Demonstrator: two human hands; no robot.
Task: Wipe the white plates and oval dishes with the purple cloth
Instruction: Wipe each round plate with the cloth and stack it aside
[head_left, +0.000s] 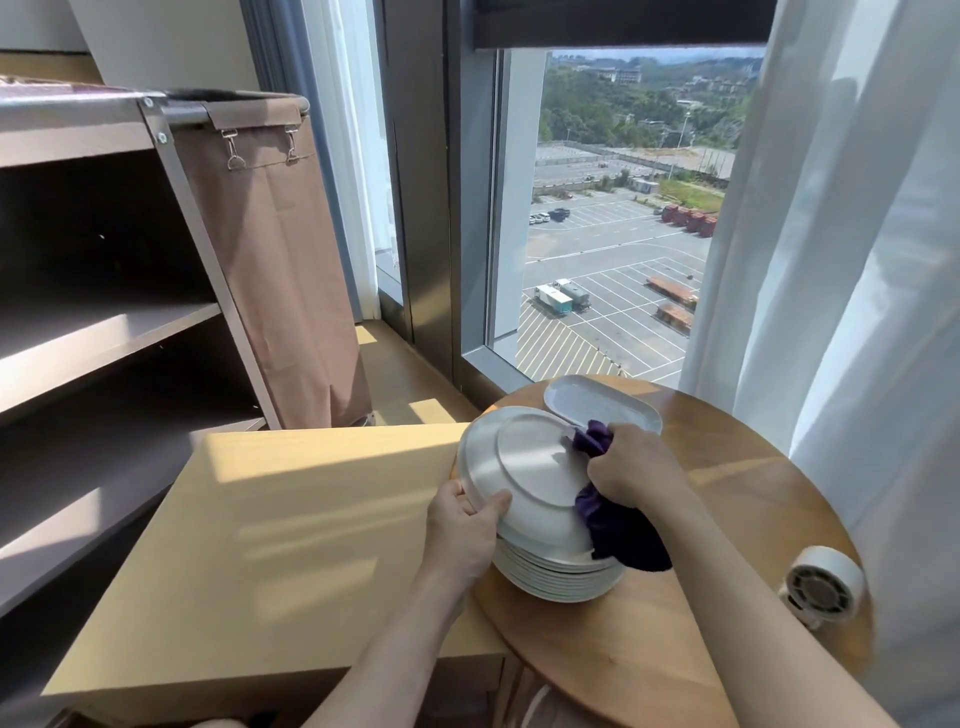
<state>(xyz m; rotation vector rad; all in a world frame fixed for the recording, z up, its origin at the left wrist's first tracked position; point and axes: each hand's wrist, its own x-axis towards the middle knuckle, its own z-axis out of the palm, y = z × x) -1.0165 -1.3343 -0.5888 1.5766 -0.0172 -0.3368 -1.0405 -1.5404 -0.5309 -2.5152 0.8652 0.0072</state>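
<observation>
A white plate (524, 467) is held upside down and tilted over a stack of white plates (558, 577) on the round wooden table (727, 519). My left hand (462, 525) grips the plate's near rim, thumb on its underside. My right hand (636, 467) holds the bunched purple cloth (618, 530) against the plate's right edge; part of the cloth hangs down over the stack. A white oval dish (597, 402) lies on the table just behind the plate.
A light wooden tabletop (291, 545) adjoins the round table on the left. A brown shelf cart with a fabric bag (270, 270) stands at the left. A small white fan (823, 587) sits at the round table's right edge by the white curtain (857, 312).
</observation>
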